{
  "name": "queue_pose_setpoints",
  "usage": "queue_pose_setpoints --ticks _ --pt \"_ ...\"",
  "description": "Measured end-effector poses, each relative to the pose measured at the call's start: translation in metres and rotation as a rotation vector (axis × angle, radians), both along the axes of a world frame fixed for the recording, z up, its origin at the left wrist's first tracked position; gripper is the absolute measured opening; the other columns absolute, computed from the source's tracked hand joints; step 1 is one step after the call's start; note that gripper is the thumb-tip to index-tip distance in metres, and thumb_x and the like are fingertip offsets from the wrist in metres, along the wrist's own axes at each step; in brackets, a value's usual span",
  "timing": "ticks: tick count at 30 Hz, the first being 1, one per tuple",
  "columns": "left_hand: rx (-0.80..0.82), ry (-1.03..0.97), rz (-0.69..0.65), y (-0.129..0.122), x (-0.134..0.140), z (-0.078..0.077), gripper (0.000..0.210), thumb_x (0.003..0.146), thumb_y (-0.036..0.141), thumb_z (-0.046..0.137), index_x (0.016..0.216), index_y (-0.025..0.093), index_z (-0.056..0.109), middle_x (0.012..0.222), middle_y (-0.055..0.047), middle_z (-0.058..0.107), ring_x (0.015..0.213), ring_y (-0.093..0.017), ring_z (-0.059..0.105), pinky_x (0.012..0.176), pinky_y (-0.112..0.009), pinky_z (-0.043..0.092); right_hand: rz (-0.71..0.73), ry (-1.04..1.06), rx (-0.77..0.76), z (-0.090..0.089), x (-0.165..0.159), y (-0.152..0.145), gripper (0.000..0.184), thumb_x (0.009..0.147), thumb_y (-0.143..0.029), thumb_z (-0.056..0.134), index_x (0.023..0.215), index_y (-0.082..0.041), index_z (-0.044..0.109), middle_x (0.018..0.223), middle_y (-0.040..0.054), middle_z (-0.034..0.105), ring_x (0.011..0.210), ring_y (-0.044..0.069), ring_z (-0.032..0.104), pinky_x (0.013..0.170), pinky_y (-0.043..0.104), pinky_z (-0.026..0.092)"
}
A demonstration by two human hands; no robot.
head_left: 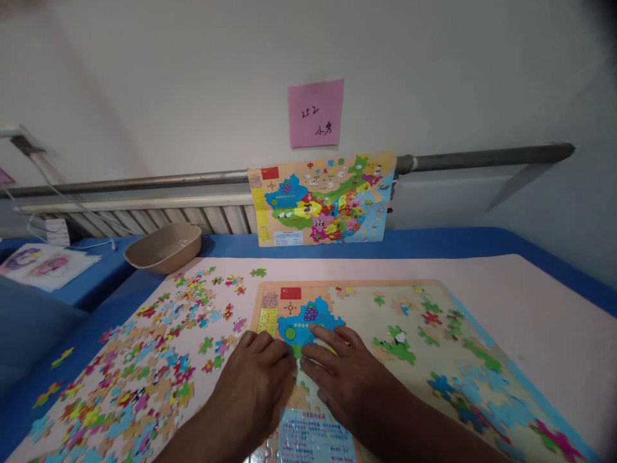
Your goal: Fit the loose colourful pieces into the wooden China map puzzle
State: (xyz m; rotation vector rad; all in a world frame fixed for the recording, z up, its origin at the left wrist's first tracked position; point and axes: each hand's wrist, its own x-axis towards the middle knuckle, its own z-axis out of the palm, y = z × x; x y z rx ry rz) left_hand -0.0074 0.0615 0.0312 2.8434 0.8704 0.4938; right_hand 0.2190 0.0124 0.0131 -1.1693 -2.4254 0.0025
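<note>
A jigsaw puzzle board (385, 282) lies in front of me, its left part assembled with a flag, a blue region (315, 312) and a printed text panel (315, 431). My left hand (258, 379) rests at the left side of the board, fingers curled and pressed together; whatever they hold is hidden. My right hand (342, 373) lies over the assembled part just below the blue region, its fingers stretched and spread on the pieces. The fingertips of both hands are close together near a green piece. On the board's right half lie loose pieces, among them a green cluster (400, 347).
Many loose puzzle pieces (139, 379) cover the pink sheet to the left. A folded reference map (322, 202) stands against the pipe and radiator behind the table. A beige basin (166, 247) sits at the back left. A pink note (316, 114) is on the wall.
</note>
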Motion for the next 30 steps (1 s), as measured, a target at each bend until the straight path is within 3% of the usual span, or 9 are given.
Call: queue_pose_setpoints --ticks 5,11,16,21,23,26,30 --pt "-0.109 -0.051 0.031 0.006 0.001 0.009 0.021 0.098 0.014 0.054 0.080 0.021 0.064 0.087 -0.003 0.068 0.082 -0.021 0.054 0.075 -0.040 0.032 -0.009 -0.038 -0.014 -0.002 -0.006 0.008 0.018 0.104 -0.021 0.059 0.120 -0.020 0.067 0.116 0.0085 0.072 0.134 0.033 0.053 0.112 0.054 0.037" --pt "-0.269 -0.234 0.060 0.015 -0.009 0.008 0.024 0.103 0.014 0.047 0.094 0.023 0.067 0.087 0.000 0.071 0.083 -0.018 0.061 0.081 -0.037 0.041 -0.019 -0.055 -0.062 0.001 -0.009 0.012 0.016 0.099 -0.023 0.068 0.115 -0.020 0.069 0.118 0.0088 0.071 0.133 0.033 0.052 0.113 0.054 0.035" --pt "-0.214 -0.318 0.112 0.014 -0.013 0.008 0.025 0.100 0.013 0.046 0.102 0.023 0.069 0.087 0.001 0.073 0.080 -0.018 0.063 0.079 -0.036 0.044 -0.017 -0.034 -0.074 0.005 -0.008 0.011 0.018 0.101 -0.022 0.063 0.118 -0.020 0.069 0.118 0.0099 0.071 0.136 0.033 0.050 0.114 0.056 0.035" --pt "-0.199 -0.197 0.086 0.011 -0.008 0.010 0.029 0.101 0.016 0.043 0.085 0.023 0.066 0.073 0.001 0.065 0.074 -0.019 0.056 0.070 -0.035 0.040 -0.026 -0.038 -0.052 0.003 -0.009 0.012 0.016 0.100 -0.022 0.066 0.116 -0.021 0.069 0.119 0.0087 0.072 0.135 0.033 0.052 0.114 0.056 0.035" --pt "-0.210 -0.230 0.113 0.012 -0.011 0.012 0.028 0.102 0.016 0.044 0.089 0.024 0.068 0.078 0.001 0.069 0.077 -0.019 0.059 0.072 -0.035 0.043 -0.030 -0.050 -0.036 0.003 -0.010 0.012 0.016 0.099 -0.022 0.067 0.115 -0.021 0.069 0.117 0.0082 0.072 0.134 0.033 0.053 0.113 0.055 0.035" --pt "-0.206 -0.420 0.227 0.015 -0.021 0.024 0.023 0.103 0.020 0.051 0.106 0.027 0.072 0.092 0.001 0.076 0.088 -0.017 0.068 0.079 -0.033 0.052 -0.039 -0.062 -0.020 0.004 -0.010 0.012 0.013 0.100 -0.021 0.066 0.113 -0.021 0.069 0.115 0.0080 0.073 0.134 0.032 0.053 0.114 0.053 0.034" --pt "-0.153 -0.539 0.366 0.008 -0.038 0.051 0.015 0.100 0.027 0.060 0.103 0.030 0.075 0.094 0.004 0.079 0.087 -0.014 0.075 0.075 -0.025 0.058 -0.043 -0.078 -0.025 0.006 -0.010 0.011 0.011 0.101 -0.019 0.063 0.110 -0.022 0.069 0.113 0.0067 0.073 0.134 0.031 0.054 0.115 0.053 0.035"
